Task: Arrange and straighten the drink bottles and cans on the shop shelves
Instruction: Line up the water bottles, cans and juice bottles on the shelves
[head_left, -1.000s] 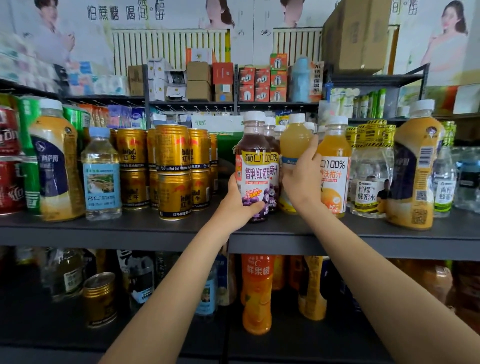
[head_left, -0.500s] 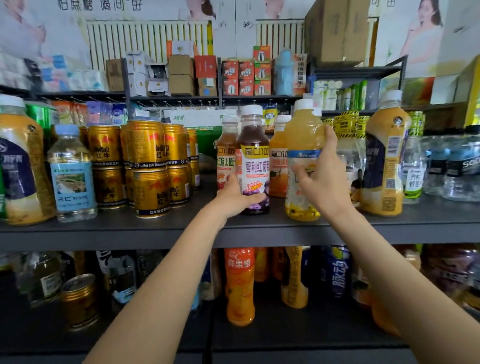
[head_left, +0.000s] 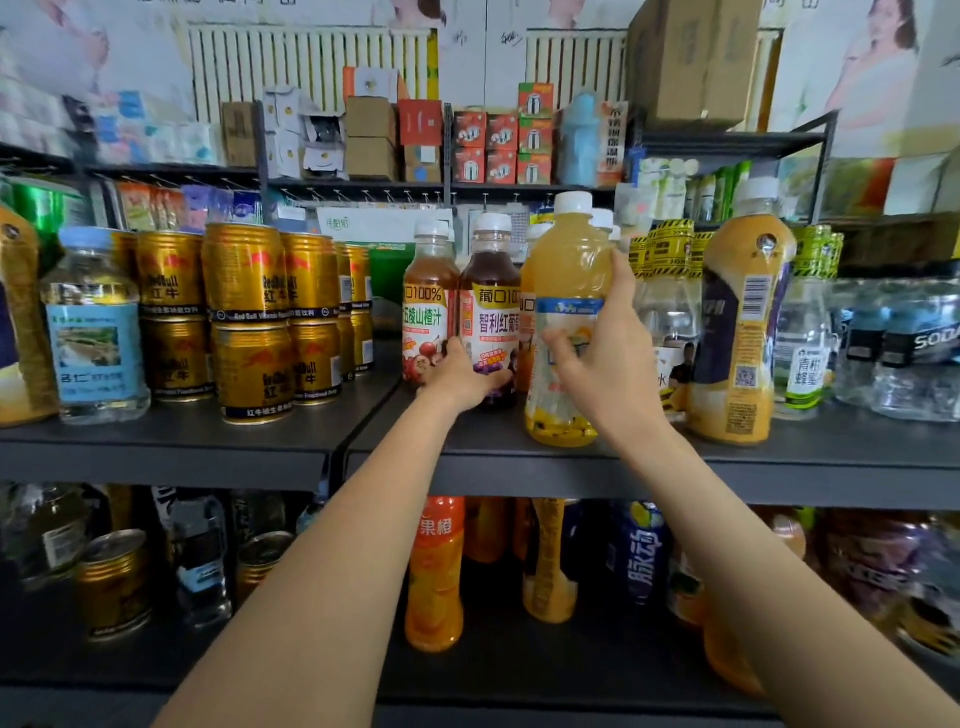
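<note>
On the dark grey metal shelf (head_left: 675, 457) in front of me stand the drinks I am sorting. My right hand (head_left: 605, 364) grips the clear plastic bottle of cloudy yellow juice with a white cap (head_left: 569, 270), thumb across its pale label and fingers curled round its far side; it stands upright near the shelf's front edge, dark seeds settled at its base. My left hand (head_left: 462, 376) curls round the lower part of the dark purple grape juice bottle with a white cap (head_left: 491, 306), just left of the yellow one. Touching that bottle's left side is a reddish-brown hawthorn juice bottle with a white cap (head_left: 428, 306).

Further left, gold energy-drink cans (head_left: 249, 322) are stacked two high in rows, beside a clear water bottle with a blue label (head_left: 93, 332). To the right stands a tall orange-yellow juice bottle with a dark label (head_left: 740, 332), and behind it clear bottles with yellow-and-black striped neck bands (head_left: 670, 249).

More orange bottles stand behind the two I hold, mostly hidden. The lower shelf is dim and blurred; an orange soda bottle (head_left: 434, 571) stands out there, and the rest are, I think, cans and assorted bottles. A large bottle at the far left is cut off by the frame. Both forearms reach straight forward and up, well apart at the elbows.
</note>
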